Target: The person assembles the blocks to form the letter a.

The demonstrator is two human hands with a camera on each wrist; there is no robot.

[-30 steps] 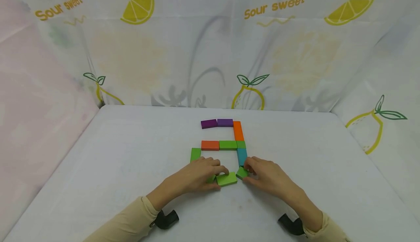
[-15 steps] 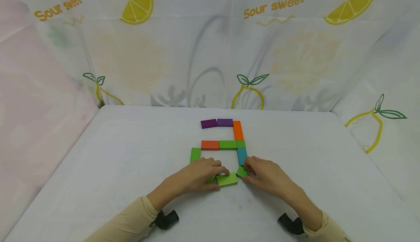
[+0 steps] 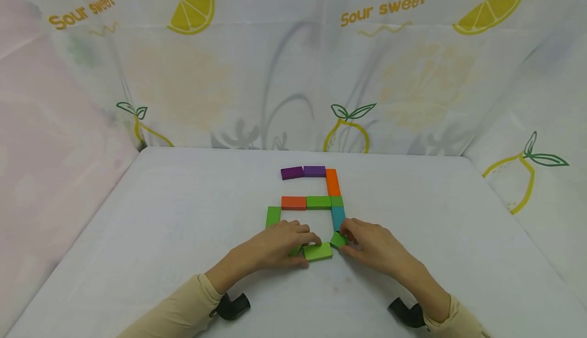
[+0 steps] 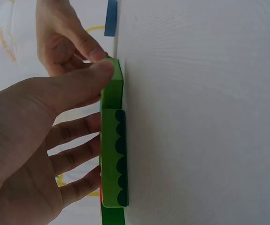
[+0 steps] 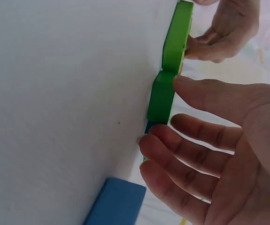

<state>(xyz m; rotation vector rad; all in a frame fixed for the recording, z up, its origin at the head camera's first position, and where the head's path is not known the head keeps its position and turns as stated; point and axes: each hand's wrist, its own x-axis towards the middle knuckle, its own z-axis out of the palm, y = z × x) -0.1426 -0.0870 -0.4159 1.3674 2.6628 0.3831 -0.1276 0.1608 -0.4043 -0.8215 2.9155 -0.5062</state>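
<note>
My left hand (image 3: 282, 243) pinches the left end of a light green block (image 3: 321, 251) lying flat on the table. Beside it is another green block (image 4: 111, 157) with a dark scalloped edge, touched by the left fingers and mostly covered in the head view. My right hand (image 3: 373, 246) holds a small green block (image 3: 338, 240) between thumb and fingers. That small block sits turned at an angle, just below a teal block (image 3: 338, 218). In the head view a narrow gap separates the two held blocks.
Purple blocks (image 3: 314, 171), an orange block (image 3: 333, 182), a red-orange block (image 3: 293, 203) and several green ones form a figure on the white table (image 3: 206, 190). A blue block (image 5: 116, 204) shows low in the right wrist view. A lemon-print cloth (image 3: 275, 73) stands behind.
The light green block has shifted very slightly to the right and nearer. Both hands stay almost still, and the other blocks have not moved visibly.
</note>
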